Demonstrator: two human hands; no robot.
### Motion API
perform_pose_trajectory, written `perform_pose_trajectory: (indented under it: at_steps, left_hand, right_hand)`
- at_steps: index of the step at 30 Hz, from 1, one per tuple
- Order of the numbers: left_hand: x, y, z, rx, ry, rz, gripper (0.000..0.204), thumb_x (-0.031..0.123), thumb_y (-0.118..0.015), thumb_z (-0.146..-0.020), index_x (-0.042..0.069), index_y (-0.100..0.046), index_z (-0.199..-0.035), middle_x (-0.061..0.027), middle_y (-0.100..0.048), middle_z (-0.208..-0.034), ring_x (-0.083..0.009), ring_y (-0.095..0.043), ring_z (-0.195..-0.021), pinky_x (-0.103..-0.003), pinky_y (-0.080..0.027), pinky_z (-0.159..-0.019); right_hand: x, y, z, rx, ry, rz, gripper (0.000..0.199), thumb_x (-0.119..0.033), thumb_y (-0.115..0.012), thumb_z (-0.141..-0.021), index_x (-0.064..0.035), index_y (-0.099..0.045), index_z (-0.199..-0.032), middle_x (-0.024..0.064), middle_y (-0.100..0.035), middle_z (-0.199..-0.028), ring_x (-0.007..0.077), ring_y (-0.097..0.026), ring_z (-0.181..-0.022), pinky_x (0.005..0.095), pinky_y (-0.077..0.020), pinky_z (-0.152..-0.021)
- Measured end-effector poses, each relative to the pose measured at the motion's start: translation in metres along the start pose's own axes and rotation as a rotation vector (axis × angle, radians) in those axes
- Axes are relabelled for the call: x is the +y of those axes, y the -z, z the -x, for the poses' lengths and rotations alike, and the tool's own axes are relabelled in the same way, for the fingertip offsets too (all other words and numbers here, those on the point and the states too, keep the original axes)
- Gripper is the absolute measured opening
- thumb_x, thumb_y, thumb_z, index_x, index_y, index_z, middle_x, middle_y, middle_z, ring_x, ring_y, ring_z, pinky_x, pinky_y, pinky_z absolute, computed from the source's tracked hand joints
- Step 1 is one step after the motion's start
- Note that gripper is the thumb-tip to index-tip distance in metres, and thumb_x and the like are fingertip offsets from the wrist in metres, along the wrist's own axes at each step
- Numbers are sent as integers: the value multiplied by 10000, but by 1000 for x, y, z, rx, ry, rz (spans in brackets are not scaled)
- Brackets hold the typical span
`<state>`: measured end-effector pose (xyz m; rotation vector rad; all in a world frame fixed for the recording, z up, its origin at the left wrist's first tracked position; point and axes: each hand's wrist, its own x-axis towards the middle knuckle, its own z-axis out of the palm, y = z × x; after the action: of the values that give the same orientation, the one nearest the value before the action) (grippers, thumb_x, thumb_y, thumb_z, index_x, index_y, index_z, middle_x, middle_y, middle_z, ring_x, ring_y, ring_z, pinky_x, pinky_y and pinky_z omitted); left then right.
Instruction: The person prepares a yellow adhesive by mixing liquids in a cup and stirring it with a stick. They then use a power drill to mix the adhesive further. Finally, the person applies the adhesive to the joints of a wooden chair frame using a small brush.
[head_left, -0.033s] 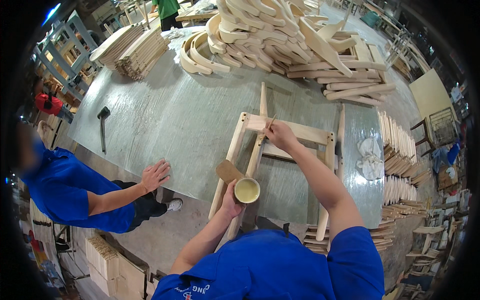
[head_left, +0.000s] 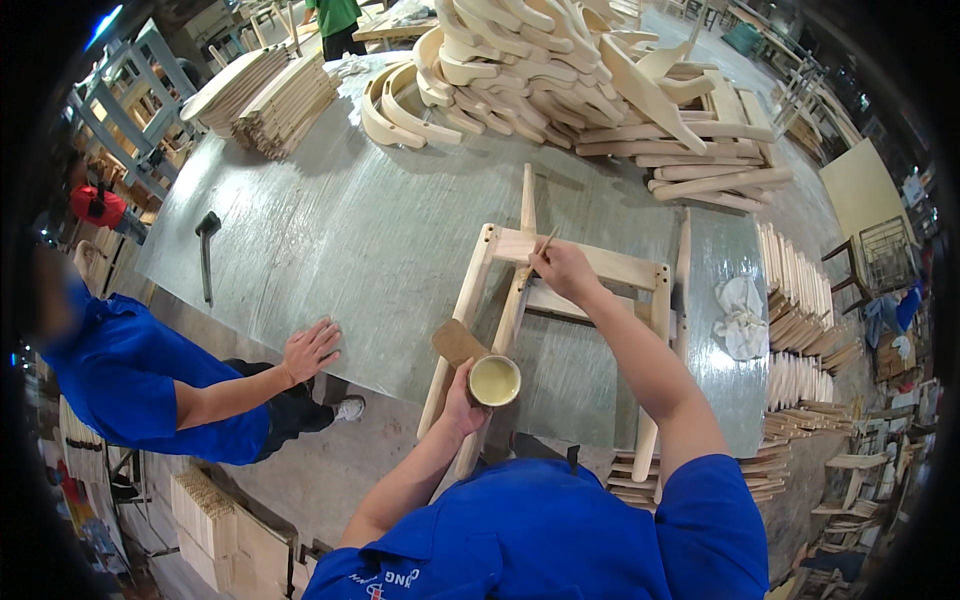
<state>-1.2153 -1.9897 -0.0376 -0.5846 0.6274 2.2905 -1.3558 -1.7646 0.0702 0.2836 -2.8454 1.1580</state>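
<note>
My left hand (head_left: 462,405) grips a round cup (head_left: 494,382) of pale yellow liquid, held over the left side of a wooden frame. A flat brown piece (head_left: 458,343) with rounded corners sticks out beside the cup; whether my fingers also hold it is hidden. My right hand (head_left: 562,268) pinches a thin stick (head_left: 546,244), its lower end close to a dark hole in a slanting wooden leg (head_left: 508,325). That leg lies against the wooden chair frame (head_left: 620,268), which rests on the table, its legs pointing toward me.
A co-worker's hand (head_left: 312,347) rests at the left edge of the plastic-covered table (head_left: 350,240). A black mallet (head_left: 207,250) lies at the left. Curved wooden parts (head_left: 520,75) are heaped at the back, beside stacked slats (head_left: 285,105). A white cloth (head_left: 741,315) lies at the right.
My right hand has shifted very slightly to the right with the stick. My left hand and the cup have hardly moved.
</note>
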Motion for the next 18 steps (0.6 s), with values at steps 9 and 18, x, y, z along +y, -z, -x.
perform_pose_trajectory:
  at_steps: [9,18]
  left_hand:
    - [1,-17,4,-1,44,-12,418,440,-428,-871,103,-559,-1081,-35,-602,-1036,-188,-571,-982,-332,-460,-854]
    - [2,-9,5,-14,8,26,434,425,-405,-878,79,-538,-1104,-84,-584,-1070,-237,-557,-1010,-380,-462,-857]
  right_hand:
    - [8,-10,8,-2,86,12,201,-197,-540,-804,1,-574,-785,186,-587,-733,348,-571,-720,400,-443,-648]
    - [8,-5,18,-26,49,-121,114,-114,-579,-774,-7,-575,-811,120,-589,-688,242,-575,-645,340,-443,-596]
